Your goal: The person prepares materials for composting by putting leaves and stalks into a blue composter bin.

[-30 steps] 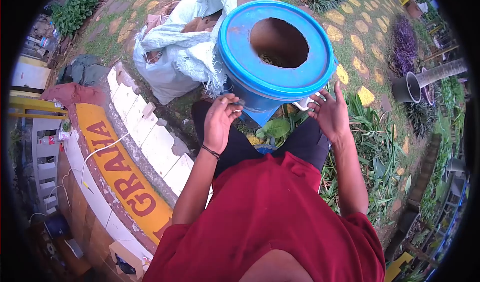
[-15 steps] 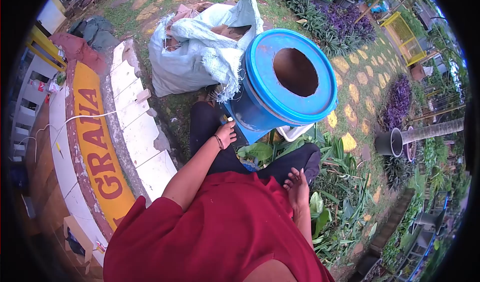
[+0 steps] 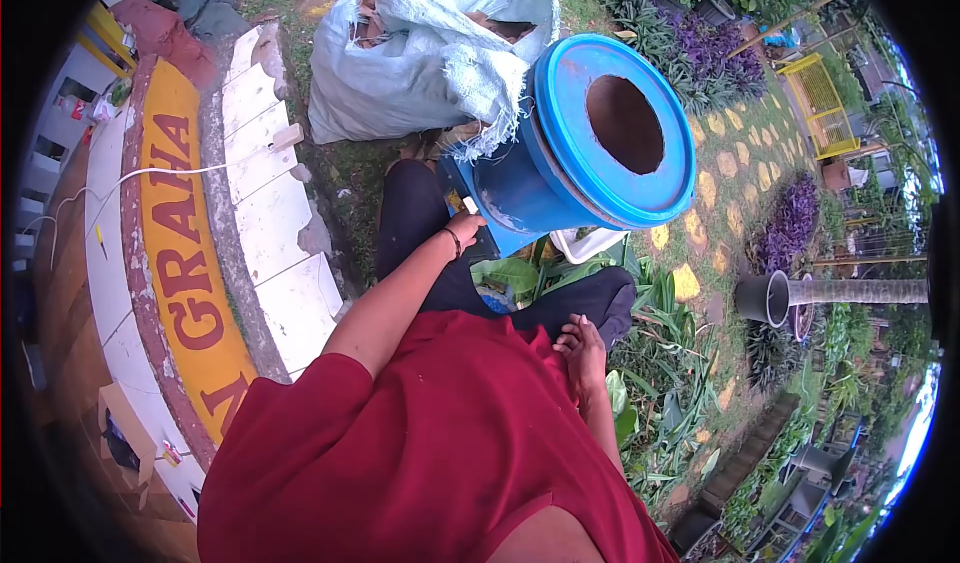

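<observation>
My left hand [image 3: 465, 231] is closed on a small pale object [image 3: 470, 205], beside the dark blue base [image 3: 507, 235] under the blue drum. What that object is cannot be made out. The blue drum [image 3: 510, 183] has a round blue lid [image 3: 570, 93] with a large dark round hole. My right hand [image 3: 582, 346] hovers near my right knee, palm up, its fingers loosely bent and empty. Behind the left side of the drum stands a pale woven sack [image 3: 400, 73] with a frayed edge and brown material in its mouth.
Left of my legs runs a low curved wall with white tiles [image 3: 265, 203] and a yellow lettered band [image 3: 190, 283]. A white cable [image 3: 170, 170] crosses it. Leafy plants [image 3: 660, 363] grow by my right knee. A grey pot [image 3: 763, 298] is farther right.
The view has shifted, so the drum and sack appear higher in the frame. My right fingers are bent a little more. My left hand stays by the base with the pale object.
</observation>
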{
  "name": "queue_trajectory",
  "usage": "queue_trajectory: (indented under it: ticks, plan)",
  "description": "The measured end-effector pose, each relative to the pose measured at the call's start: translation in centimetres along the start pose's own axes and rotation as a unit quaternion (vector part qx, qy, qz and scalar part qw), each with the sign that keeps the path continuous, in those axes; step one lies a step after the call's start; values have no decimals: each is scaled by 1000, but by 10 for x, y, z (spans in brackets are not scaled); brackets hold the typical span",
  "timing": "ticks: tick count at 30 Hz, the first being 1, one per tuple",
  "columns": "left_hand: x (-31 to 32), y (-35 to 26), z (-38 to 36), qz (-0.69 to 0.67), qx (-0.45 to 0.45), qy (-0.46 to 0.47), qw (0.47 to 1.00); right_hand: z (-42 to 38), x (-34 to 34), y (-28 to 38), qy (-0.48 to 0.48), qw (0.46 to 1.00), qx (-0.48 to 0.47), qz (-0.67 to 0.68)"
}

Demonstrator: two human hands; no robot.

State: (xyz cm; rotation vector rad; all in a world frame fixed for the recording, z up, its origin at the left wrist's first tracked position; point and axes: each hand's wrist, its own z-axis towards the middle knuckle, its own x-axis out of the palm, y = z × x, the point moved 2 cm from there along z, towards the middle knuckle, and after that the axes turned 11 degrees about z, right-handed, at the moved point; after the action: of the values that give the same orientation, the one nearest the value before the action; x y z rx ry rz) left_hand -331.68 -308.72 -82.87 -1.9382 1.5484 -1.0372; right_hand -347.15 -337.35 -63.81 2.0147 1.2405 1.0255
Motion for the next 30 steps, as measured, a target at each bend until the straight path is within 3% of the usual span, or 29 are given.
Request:
queue_trajectory:
  ticks: [8, 10, 16, 26, 30]
  plan:
    - [-1, 10, 23, 0, -28, -19, 999, 0, -4, -8, 0, 999, -15, -36]
    - [0, 4, 16, -64, -45, -37, 996, -1, -4, -8, -4, 999, -24, -33]
    - [1, -7, 8, -32, -71, -43, 996, -3, -5, -8, -1, 999, -23, -41]
    - [-1, -2, 3, 30, -55, 29, 998, 0, -2, -2, -16, 999, -21, -40]
    - [1, -12, -9, -1, -60, 8, 998, -1, 0, -1, 2, 999, -13, -38]
